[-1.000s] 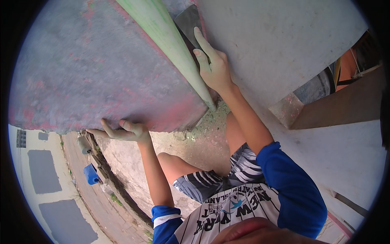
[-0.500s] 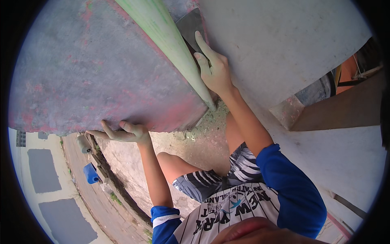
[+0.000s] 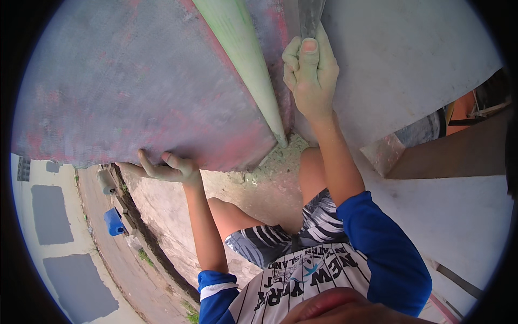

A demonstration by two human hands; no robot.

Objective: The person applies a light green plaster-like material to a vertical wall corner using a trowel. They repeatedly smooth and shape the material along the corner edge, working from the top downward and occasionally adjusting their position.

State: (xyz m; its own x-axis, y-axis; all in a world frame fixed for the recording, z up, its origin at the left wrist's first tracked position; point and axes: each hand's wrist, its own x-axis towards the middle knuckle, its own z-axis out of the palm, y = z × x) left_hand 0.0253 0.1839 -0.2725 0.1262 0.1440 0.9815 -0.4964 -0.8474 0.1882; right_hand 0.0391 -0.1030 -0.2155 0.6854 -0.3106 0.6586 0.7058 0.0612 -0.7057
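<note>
A thin, flat grey scraper-like blade (image 3: pixel 311 16) stands up from my right hand (image 3: pixel 314 70). The thumb lies flat on it and the fingers are curled round its lower end; its upper part runs out of view. Beside it, a pale green pipe (image 3: pixel 243 59) slants down along the inner corner of the grey-and-pink patched wall (image 3: pixel 140 86). My left hand (image 3: pixel 164 166) rests along the bottom edge of that wall, fingers spread and thumb up against the surface, holding nothing that I can see.
A smooth grey wall (image 3: pixel 399 59) rises on the right, above a brown ledge (image 3: pixel 458 154). Crumbs of rubble (image 3: pixel 248 175) lie at the pipe's foot. Below left are a blue container (image 3: pixel 114 222), a grey cylindrical object (image 3: pixel 106 182) and a paved path (image 3: pixel 108 243).
My right hand has moved up and right, away from the pipe, and turned; the blade now shows narrow instead of broad. The left hand stays at the wall's bottom edge.
</note>
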